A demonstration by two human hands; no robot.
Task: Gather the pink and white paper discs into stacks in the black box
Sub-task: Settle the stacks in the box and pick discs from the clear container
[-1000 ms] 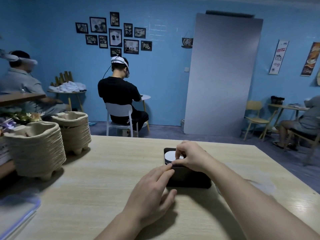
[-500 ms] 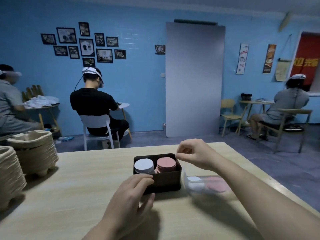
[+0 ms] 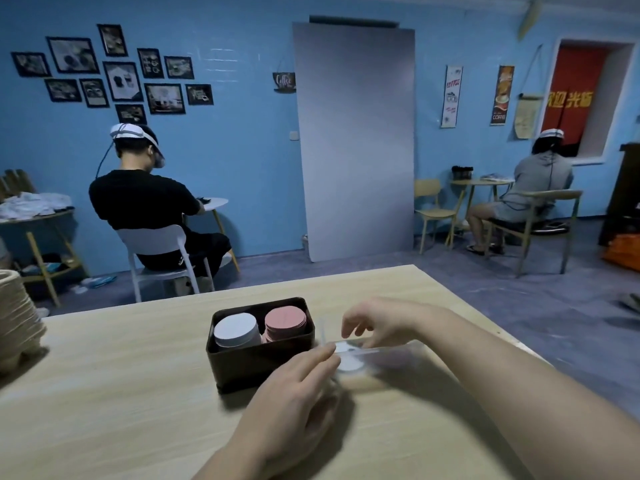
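We steady the clear tray (image 3: 398, 348) beside the box (image 3: 242, 368) with our flat left hand (image 3: 294, 407), probably so the right hand (image 3: 381, 322), grip unclear, can fetch its discs (image 3: 349, 360).

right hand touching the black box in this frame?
Apart. The head view shows the right hand above the clear container, with bare table visible between it and the right wall of the black box.
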